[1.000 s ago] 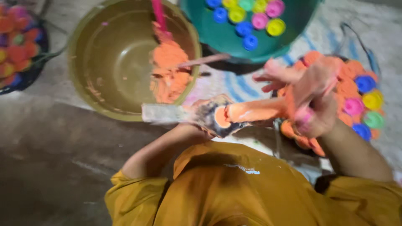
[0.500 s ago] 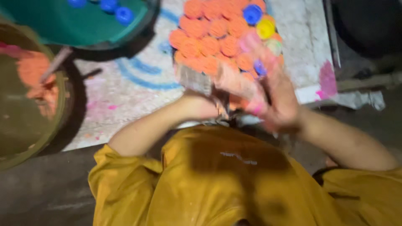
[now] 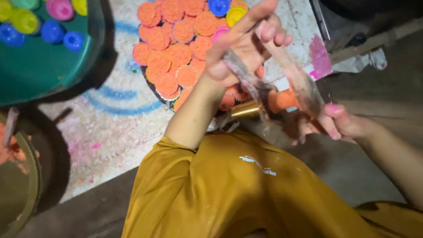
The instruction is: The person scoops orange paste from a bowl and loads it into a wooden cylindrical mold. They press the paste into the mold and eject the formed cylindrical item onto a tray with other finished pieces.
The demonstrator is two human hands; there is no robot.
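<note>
My left hand (image 3: 240, 50) is raised over a dark tray (image 3: 152, 86) and pinches the upper end of a clear plastic cone (image 3: 304, 88). A lump of orange powder (image 3: 282, 99) sits in the cone's lower part, next to a small golden metal tip (image 3: 244, 110). My right hand (image 3: 337, 125), with pink-stained fingertips, grips the cone's lower end from the right. The tray is packed with several round orange-filled moulds (image 3: 176, 57), plus a blue one (image 3: 219, 6) and a yellow one (image 3: 235, 14) at its far edge.
A green tub (image 3: 44, 70) with blue, pink and yellow caps stands at the upper left. An olive bowl (image 3: 26, 185) with orange powder shows at the left edge. The speckled mat (image 3: 110, 128) carries blue lines and pink stains. My mustard garment (image 3: 246, 194) fills the foreground.
The view has swung away from the bowl toward the tray. My left hand has risen and stretched the plastic cone upward; my right hand now holds its lower end further right.
</note>
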